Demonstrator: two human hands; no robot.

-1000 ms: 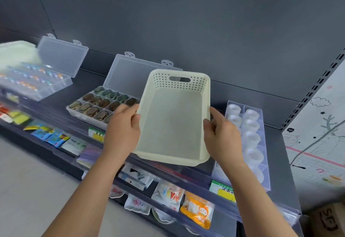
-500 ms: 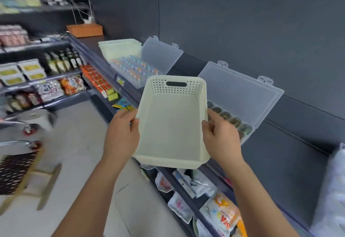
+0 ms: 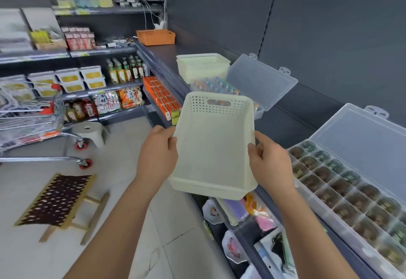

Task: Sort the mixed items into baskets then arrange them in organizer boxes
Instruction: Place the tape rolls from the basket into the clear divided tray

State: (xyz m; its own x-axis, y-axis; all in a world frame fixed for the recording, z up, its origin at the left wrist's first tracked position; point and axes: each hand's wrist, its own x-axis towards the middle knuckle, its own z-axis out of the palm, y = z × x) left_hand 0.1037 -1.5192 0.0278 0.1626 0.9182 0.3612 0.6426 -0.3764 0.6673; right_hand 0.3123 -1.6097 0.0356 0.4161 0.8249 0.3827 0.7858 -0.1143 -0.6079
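head view: i'm holding an empty cream basket [image 3: 214, 147] in the air with both hands, tilted so its inside is facing me. my left hand [image 3: 158, 153] is clamping its left rim, my right hand [image 3: 270, 162] is clamping its right rim. it's hanging above the near edge of a dark shelf [image 3: 169, 57]. on that shelf, right and near, an open clear organizer box [image 3: 349, 193] is sitting with filled compartments; farther left, another open organizer [image 3: 243, 85] is touching a second cream basket [image 3: 203, 66]. an orange basket [image 3: 155, 37] is sitting at the far end.
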